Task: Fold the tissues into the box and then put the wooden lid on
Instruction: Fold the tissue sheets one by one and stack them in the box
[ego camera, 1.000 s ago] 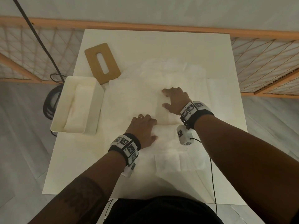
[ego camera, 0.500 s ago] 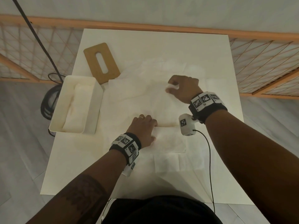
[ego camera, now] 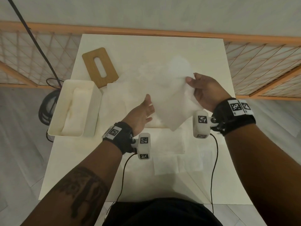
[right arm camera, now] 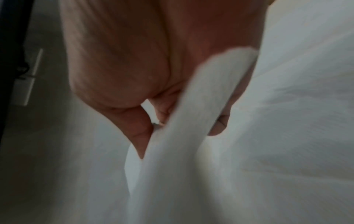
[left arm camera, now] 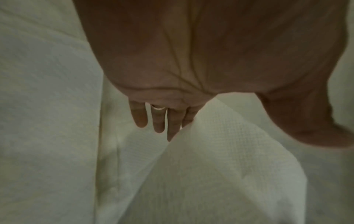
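Above the desk (ego camera: 203,51), the right hand (ego camera: 206,91) pinched a tissue (ego camera: 169,101) mid-fold; the flat left hand (ego camera: 141,114) likely needed to crease it next.

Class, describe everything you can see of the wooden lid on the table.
The wooden lid is a flat, light-brown rectangular board with rounded corners and a long rounded slot cut through its middle. It lies flat and turned at an angle on the far left of the white table, just behind the open white box. A spread tissue reaches its near corner. Neither hand touches it.
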Tool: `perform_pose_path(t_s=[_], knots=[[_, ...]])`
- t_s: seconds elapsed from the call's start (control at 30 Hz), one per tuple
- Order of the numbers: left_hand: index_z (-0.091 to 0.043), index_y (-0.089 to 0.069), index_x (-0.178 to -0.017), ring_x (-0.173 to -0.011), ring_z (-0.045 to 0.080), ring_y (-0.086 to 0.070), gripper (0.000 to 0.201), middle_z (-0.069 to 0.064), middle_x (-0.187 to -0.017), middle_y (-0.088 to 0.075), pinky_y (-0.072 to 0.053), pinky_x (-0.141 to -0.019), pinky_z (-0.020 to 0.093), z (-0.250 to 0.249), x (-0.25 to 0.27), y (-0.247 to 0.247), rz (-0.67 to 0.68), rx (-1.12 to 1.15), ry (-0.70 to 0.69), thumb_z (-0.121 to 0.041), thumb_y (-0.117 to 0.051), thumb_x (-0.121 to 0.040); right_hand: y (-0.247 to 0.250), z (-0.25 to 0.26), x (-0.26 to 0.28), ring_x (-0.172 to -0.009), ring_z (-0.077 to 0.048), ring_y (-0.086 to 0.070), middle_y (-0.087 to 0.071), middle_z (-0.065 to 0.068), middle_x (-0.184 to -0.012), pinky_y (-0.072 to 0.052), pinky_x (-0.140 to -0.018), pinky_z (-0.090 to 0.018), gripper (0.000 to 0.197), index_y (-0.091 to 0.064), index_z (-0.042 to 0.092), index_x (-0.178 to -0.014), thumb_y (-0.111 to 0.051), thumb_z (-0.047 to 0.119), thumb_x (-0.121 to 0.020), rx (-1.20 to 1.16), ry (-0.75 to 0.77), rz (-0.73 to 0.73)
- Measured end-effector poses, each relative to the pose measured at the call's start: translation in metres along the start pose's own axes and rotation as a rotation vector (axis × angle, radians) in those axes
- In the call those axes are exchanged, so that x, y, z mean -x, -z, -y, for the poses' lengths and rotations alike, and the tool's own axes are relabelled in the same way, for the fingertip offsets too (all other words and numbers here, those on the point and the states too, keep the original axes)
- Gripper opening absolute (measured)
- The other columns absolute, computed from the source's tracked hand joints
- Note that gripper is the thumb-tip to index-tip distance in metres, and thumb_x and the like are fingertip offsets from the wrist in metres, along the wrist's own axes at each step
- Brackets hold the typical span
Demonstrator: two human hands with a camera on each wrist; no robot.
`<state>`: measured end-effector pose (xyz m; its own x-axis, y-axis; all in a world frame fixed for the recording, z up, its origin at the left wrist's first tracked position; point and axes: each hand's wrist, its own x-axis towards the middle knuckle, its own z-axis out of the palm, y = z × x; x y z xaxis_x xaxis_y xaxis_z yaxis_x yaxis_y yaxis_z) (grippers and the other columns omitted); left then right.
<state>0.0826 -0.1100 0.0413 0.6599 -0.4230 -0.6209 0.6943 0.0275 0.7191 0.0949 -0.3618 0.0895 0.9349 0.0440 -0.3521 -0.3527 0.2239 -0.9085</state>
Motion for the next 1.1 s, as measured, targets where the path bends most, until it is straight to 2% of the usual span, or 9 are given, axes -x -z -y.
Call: perform_pose_path(t_s=[0.13, 0.23, 0.43, 0.53, 0.63, 0.73, 0.9, 1.0, 1.1], knots=[[-0.017, -0.065, -0.121, -0.116, 0.024, -0.064, 0.033, 0.001, -0.123, -0.071, -0.04, -0.114, 0.053, 0.005, -0.001, -0.006, 0.039, 0.128, -0.034, -0.036, -0.067, -0.094, 0.001, -0.012, 0.013, -0.097, -0.025, -0.067, -0.071, -0.011, -0.107, -0.047, -0.103, -0.039, 0.017, -0.066, 0.003, -0.112, -0.057, 0.012, -0.1, -0.073, -0.039, -0.009], [-0.004, -0.064, -0.125, -0.105, 0.032, -0.069, 0.033, 0.014, -0.119, -0.071, -0.054, -0.098, 0.05, 0.006, 0.002, -0.003, -0.06, 0.252, -0.135, -0.004, -0.067, -0.092, 0.004, -0.019, 0.019, -0.097, -0.029, -0.067, -0.071, -0.014, -0.107, -0.047, -0.102, -0.043, 0.023, -0.064, -0.002, -0.117, -0.058, 0.011, -0.1, -0.095, -0.084, -0.065], [-0.005, -0.068, -0.101, -0.088, 0.023, -0.07, 0.011, 0.008, -0.095, -0.076, -0.056, -0.093, 0.041, 0.0, 0.011, 0.029, -0.219, 0.041, -0.219, 0.002, -0.065, -0.093, 0.015, -0.031, 0.03, -0.1, -0.028, -0.069, -0.075, -0.01, -0.109, -0.055, -0.092, -0.037, 0.021, -0.066, 0.004, -0.114, -0.067, 0.015, -0.096, 0.045, -0.18, -0.044], [-0.01, -0.07, -0.097, -0.092, 0.026, -0.069, 0.013, 0.011, -0.098, -0.076, -0.054, -0.097, 0.041, -0.004, 0.016, 0.045, -0.222, -0.026, -0.227, 0.001, -0.066, -0.093, 0.018, -0.038, 0.034, -0.118, -0.036, -0.066, -0.07, -0.019, -0.126, -0.049, -0.107, -0.052, 0.049, -0.063, 0.006, -0.13, -0.078, 0.017, -0.085, 0.156, -0.224, 0.04], [-0.015, -0.07, -0.093, -0.083, 0.019, -0.073, 0.021, 0.008, -0.092, -0.078, -0.057, -0.08, 0.03, -0.004, 0.021, 0.054, -0.201, -0.037, -0.232, 0.005, -0.063, -0.093, 0.02, -0.043, 0.034, -0.121, -0.044, -0.062, -0.067, -0.027, -0.125, -0.038, -0.114, -0.061, 0.061, -0.066, 0.004, -0.123, -0.091, 0.02, -0.07, 0.205, -0.24, 0.08], [-0.014, -0.072, -0.102, -0.09, 0.018, -0.075, 0.028, 0.004, -0.096, -0.079, -0.059, -0.076, 0.029, -0.002, 0.025, 0.056, -0.172, -0.035, -0.253, 0.01, -0.06, -0.092, 0.019, -0.045, 0.036, -0.107, -0.038, -0.065, -0.065, -0.024, -0.116, -0.051, -0.101, -0.046, 0.07, -0.063, 0.005, -0.116, -0.098, 0.029, -0.06, 0.198, -0.267, 0.102], [-0.016, -0.071, -0.069, -0.086, 0.026, -0.07, 0.05, 0.007, -0.091, -0.075, -0.059, -0.068, 0.029, 0.003, 0.027, 0.063, -0.158, -0.095, -0.261, 0.026, -0.049, -0.085, 0.019, -0.046, 0.036, -0.069, -0.012, -0.061, -0.066, -0.016, -0.095, -0.047, -0.07, -0.025, 0.03, -0.062, 0.008, -0.108, -0.078, 0.005, -0.083, 0.228, -0.242, 0.088], [-0.012, -0.068, -0.072, -0.085, 0.027, -0.068, 0.043, 0.009, -0.094, -0.072, -0.058, -0.067, 0.032, 0.003, 0.027, 0.063, -0.144, -0.136, -0.198, 0.018, -0.044, -0.09, 0.022, -0.051, 0.035, -0.06, -0.016, -0.054, -0.06, -0.016, -0.086, -0.048, -0.069, -0.026, 0.014, -0.064, 0.008, -0.098, -0.065, -0.005, -0.092, 0.271, -0.228, 0.061], [-0.009, -0.069, -0.082, -0.073, 0.023, -0.06, 0.04, 0.01, -0.095, -0.067, -0.054, -0.062, 0.028, 0.001, 0.029, 0.062, -0.095, -0.104, -0.122, 0.011, -0.036, -0.093, 0.026, -0.056, 0.035, -0.077, -0.029, -0.052, -0.054, -0.018, -0.089, -0.054, -0.083, -0.035, 0.028, -0.073, 0.009, -0.098, -0.05, -0.007, -0.097, 0.326, -0.219, 0.084]])
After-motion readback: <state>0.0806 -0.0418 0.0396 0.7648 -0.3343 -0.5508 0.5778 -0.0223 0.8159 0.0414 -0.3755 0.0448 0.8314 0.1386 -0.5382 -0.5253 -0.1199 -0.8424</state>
